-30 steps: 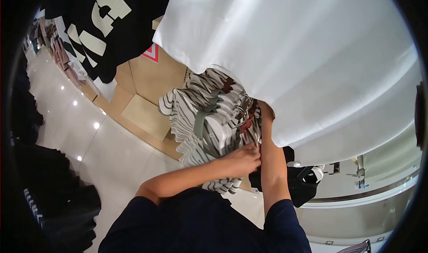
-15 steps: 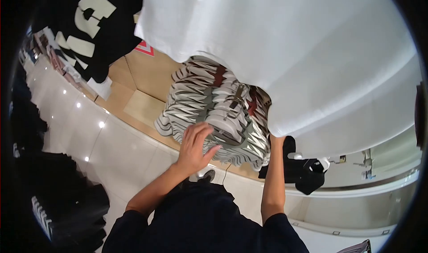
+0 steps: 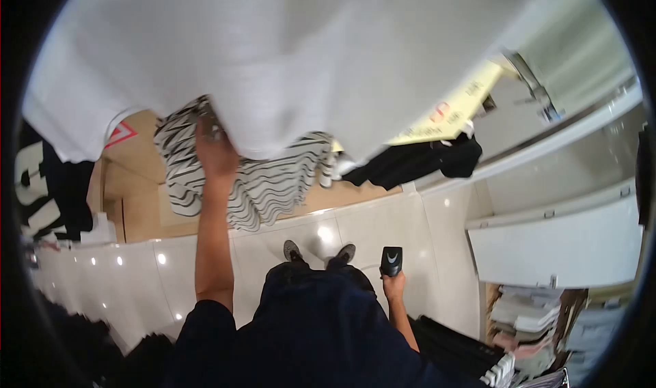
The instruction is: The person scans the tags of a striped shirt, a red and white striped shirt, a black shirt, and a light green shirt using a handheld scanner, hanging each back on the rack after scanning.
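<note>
My left hand (image 3: 217, 157) reaches up into a stack of black-and-white zigzag-patterned garments (image 3: 273, 183). Its fingers are blurred and partly hidden by a large white garment (image 3: 287, 67) that hangs across the top of the view, close to my head. Low on the right, beside my body, my right hand (image 3: 393, 287) is wrapped round the grip of a black handheld barcode scanner (image 3: 391, 259). The scanner's head points away from me, over the floor.
Under the patterned garments is a light wooden shelf (image 3: 143, 214). Black clothing (image 3: 417, 164) and a yellow sign (image 3: 444, 118) are to the right. A white cabinet (image 3: 553, 251) stands above folded clothes (image 3: 526, 313). My shoes (image 3: 292, 250) are on shiny floor tiles (image 3: 266, 241).
My view has turned to the right. My left hand has gone deeper into the patterned garments. My right hand, earlier partly hidden behind the white garment, is now lower, with the scanner showing in it.
</note>
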Tool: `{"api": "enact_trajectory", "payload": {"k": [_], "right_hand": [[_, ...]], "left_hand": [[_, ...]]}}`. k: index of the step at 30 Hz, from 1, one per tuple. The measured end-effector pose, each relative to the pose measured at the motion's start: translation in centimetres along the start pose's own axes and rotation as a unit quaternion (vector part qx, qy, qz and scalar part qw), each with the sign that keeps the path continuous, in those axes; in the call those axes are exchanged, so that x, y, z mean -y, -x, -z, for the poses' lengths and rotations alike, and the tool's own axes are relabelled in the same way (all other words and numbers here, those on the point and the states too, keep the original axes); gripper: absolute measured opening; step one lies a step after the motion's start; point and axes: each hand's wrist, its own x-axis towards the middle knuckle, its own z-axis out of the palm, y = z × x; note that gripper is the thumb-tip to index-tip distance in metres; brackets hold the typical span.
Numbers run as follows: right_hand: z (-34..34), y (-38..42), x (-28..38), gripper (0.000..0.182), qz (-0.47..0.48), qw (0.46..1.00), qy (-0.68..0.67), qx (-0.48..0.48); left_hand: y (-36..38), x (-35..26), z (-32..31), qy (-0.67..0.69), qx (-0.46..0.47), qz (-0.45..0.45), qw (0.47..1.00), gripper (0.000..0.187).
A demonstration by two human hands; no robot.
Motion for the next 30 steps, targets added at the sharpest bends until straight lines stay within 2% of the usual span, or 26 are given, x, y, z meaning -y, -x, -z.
{"api": "enact_trajectory", "payload": {"k": [1,2,3,5,7,8,9,11,13,14,15,16,17,18,19,20,21,22,23,24,25,27,29,30], "right_hand": [[0.5,1.3,-1.5,0.023,-0.053,0.999,0.006,0.010],[0.2,1.7,-5.8,0.028,-0.048,0.998,-0.018,0.024],[0.8,2.2,-7.9,0.030,-0.099,0.992,0.055,0.052],[1.5,3.3,-13.5,0.032,0.051,0.991,0.125,0.001],[4.5,4.5,-14.8,0.033,-0.099,0.986,0.113,0.074],[6.1,4.9,-15.1,0.034,-0.173,0.973,0.106,0.111],[7.3,5.1,-17.3,0.034,-0.215,0.967,0.059,0.120],[9.3,5.8,-23.7,0.035,-0.298,0.944,-0.033,0.137],[12.5,6.6,-25.0,0.030,-0.274,0.949,-0.005,0.155],[14.3,7.2,-25.2,0.027,-0.263,0.950,0.011,0.166],[15.5,8.0,-27.0,0.024,-0.229,0.958,0.039,0.167],[16.7,8.3,-30.2,0.021,-0.190,0.965,0.063,0.168],[17.6,8.0,-32.8,0.017,-0.150,0.971,0.086,0.166],[18.8,7.8,-33.4,0.013,-0.193,0.962,0.056,0.183],[20.3,8.1,-34.0,0.010,-0.237,0.950,0.027,0.201],[21.6,8.1,-34.7,0.012,-0.257,0.942,-0.009,0.215],[22.5,7.8,-36.2,0.013,-0.288,0.927,-0.025,0.237],[23.0,7.3,-38.8,0.015,-0.316,0.912,-0.040,0.260],[23.4,6.6,-40.4,0.017,-0.344,0.894,-0.055,0.282],[24.2,5.7,-40.3,0.026,-0.354,0.887,-0.051,0.293],[25.1,4.6,-39.5,0.030,-0.342,0.888,0.008,0.306],[25.6,3.1,-40.3,0.033,-0.266,0.931,0.022,0.251],[24.9,1.4,-41.7,0.035,-0.253,0.951,-0.022,0.178],[24.3,0.8,-41.7,0.036,-0.250,0.956,-0.051,0.144]], "left_hand": [[-0.3,-0.8,0.3,-0.074,0.012,-0.047,0.996,0.042],[-0.5,-1.6,0.6,-0.146,0.017,-0.096,0.984,0.042],[-0.4,-1.2,1.0,-0.195,0.030,-0.109,0.974,0.044],[-0.1,-1.3,1.8,-0.259,0.038,-0.153,0.953,0.045],[2.0,-3.8,2.3,-0.291,0.019,-0.178,0.940,0.044],[3.6,-6.0,2.2,-0.292,-0.029,-0.170,0.941,0.045],[5.7,-8.1,2.1,-0.290,-0.077,-0.161,0.940,0.045],[11.5,-9.7,3.0,-0.281,-0.097,-0.169,0.940,0.047],[20.0,-7.1,3.2,-0.222,-0.063,-0.038,0.972,0.042],[25.4,-3.5,3.7,-0.216,0.024,0.035,0.976,0.038],[31.6,-0.1,3.4,-0.274,0.081,0.122,0.951,0.031],[36.5,-2.9,2.4,-0.235,0.132,0.166,0.949,0.023],[41.9,-2.8,1.7,-0.326,0.153,0.185,0.914,0.020],[46.6,-3.2,2.4,-0.265,0.219,0.208,0.916,0.023],[52.7,0.2,3.9,-0.226,0.256,0.213,0.915,0.026],[55.6,-2.2,4.8,-0.237,0.302,0.218,0.897,0.028],[59.9,-0.4,6.9,-0.267,0.362,0.236,0.861,0.032],[61.1,-3.6,7.8,-0.220,0.382,0.454,0.774,0.037],[64.9,-1.2,10.3,-0.254,0.432,0.465,0.730,0.035],[65.4,-2.1,12.5,-0.361,0.638,0.216,0.645,0.033],[66.7,-1.7,14.2,-0.356,0.707,0.127,0.598,0.032],[67.9,-0.9,17.6,-0.333,0.771,0.027,0.541,0.031],[67.4,0.0,18.2,-0.323,0.785,-0.057,0.526,0.032],[67.4,-0.2,17.3,-0.354,0.692,0.083,0.623,0.025]]}}
